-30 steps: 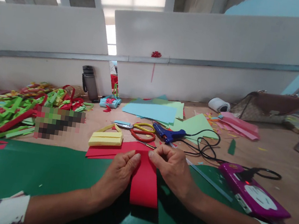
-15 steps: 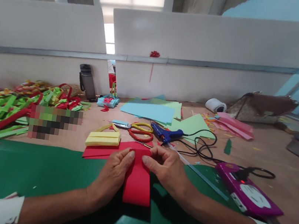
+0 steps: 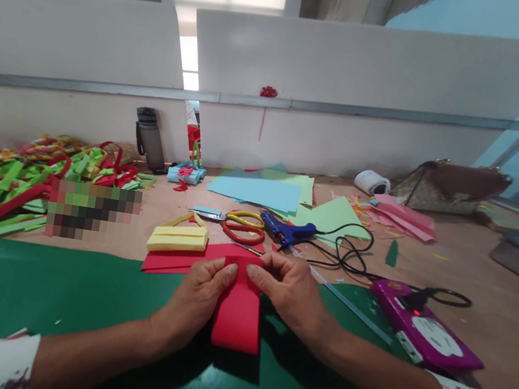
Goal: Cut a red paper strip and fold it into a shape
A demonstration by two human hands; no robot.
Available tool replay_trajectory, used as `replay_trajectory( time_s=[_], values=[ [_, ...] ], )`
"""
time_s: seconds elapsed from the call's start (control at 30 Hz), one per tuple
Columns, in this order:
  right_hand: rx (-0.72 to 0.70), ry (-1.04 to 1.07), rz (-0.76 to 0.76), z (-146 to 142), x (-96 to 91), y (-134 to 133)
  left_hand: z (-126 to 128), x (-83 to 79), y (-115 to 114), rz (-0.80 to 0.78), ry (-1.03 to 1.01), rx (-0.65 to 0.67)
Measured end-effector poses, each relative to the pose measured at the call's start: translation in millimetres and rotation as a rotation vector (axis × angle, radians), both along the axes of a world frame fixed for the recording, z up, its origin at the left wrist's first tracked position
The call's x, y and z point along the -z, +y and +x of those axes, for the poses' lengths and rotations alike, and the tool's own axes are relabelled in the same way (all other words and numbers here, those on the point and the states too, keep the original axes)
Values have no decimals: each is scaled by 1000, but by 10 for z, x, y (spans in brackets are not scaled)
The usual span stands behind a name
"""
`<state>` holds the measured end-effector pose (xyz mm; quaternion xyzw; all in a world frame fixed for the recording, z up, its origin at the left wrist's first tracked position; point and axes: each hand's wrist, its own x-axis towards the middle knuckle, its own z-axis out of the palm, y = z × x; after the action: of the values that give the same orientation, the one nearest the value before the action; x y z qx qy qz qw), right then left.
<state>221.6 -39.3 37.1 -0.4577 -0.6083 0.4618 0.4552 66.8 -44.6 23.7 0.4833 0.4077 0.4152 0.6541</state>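
Left hand (image 3: 197, 299) and right hand (image 3: 289, 288), fingers curled, pinching red paper strip (image 3: 238, 311) on green mat (image 3: 78, 297)

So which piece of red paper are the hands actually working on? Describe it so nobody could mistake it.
Start at the big green mat covering the near table edge. At its middle, the left hand and right hand press their fingertips on a folded red strip running toward the camera. Unlike the flat red sheets behind, it is narrow, with a rounded near end.
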Motion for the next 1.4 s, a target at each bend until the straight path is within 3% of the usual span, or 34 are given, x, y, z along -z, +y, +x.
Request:
replay_trajectory(
  time_s=[0.27,0.53,1.0,1.4],
  values=[
    [-240,270,-156,58,124,106,-20,-26,-28,-80,-155,28],
    [-278,358,-191,68,184,133,-39,-50,-37,-56,-146,38],
    [-229,308,-115,63,139,128,-35,-76,-63,-81,-147,70],
    [-231,51,4,67,-2,49,-47,-69,-27,81,23,-37]
  ],
)
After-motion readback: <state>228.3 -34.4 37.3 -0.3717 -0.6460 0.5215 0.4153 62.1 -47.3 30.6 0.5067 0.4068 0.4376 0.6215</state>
